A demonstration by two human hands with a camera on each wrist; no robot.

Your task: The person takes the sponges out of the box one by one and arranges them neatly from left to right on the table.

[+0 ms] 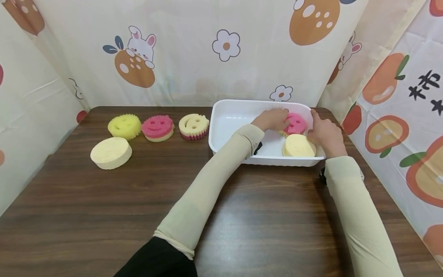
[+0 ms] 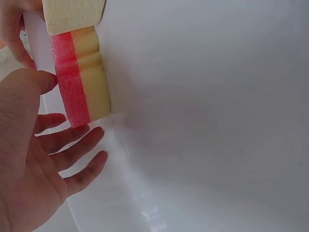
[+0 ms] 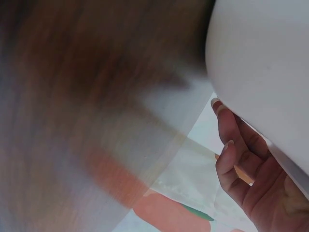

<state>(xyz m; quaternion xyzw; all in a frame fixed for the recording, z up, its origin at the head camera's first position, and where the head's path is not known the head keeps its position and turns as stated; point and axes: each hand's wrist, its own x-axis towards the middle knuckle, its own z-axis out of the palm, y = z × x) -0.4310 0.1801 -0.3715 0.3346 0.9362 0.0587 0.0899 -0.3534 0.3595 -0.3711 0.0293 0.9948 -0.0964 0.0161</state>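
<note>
Inside, at the tub's [image 1: 221, 127] two o'clock corner: pink sponge [image 1: 295, 123], touched by left hand [image 1: 273, 119] with fingers loosely spread, not gripping. At five o'clock of it, just beside: cream sponge [image 1: 298, 146]. Right hand [image 1: 325, 134] curled round the tub's right rim. Out at nine o'clock on the bench [image 1: 138, 200]: four more sponges [image 1: 157, 128], well apart from the tub.

Pink-and-yellow smiley sponge [image 1: 296, 123] inside white tub [image 1: 232, 115], far right corner
</note>
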